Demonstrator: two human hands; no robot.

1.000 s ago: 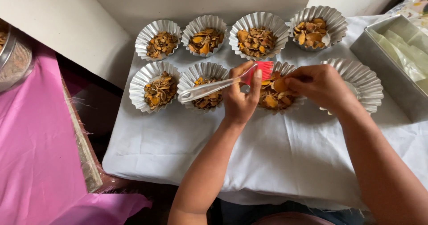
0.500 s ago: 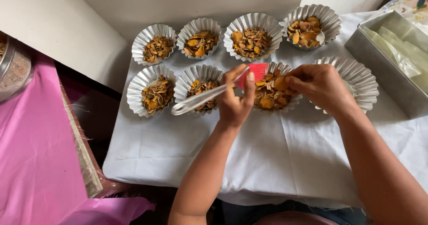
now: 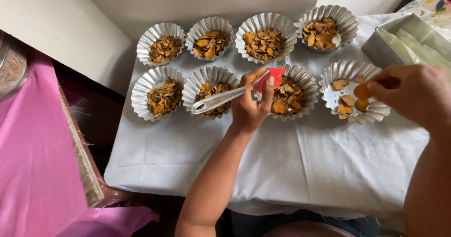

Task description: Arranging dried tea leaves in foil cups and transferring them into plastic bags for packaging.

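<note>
Several fluted foil cups stand in two rows on a white cloth (image 3: 291, 166), most filled with orange-brown dried slices. My left hand (image 3: 251, 106) grips a spatula (image 3: 221, 99) with a clear handle and a red blade, held over the near row beside a full cup (image 3: 293, 93). My right hand (image 3: 413, 93) hovers over the near right cup (image 3: 352, 89), which holds only a few slices. Its fingers pinch orange slices (image 3: 361, 92) just above that cup.
A metal tray (image 3: 406, 39) with pale contents sits at the far right. Pink cloth (image 3: 33, 162) covers the surface at left, with a round container (image 3: 11, 68) at its edge. A white wall stands behind the cups.
My right hand has moved from the third near cup to the right, over the sparsely filled cup, carrying slices. My left hand and spatula stayed in place.
</note>
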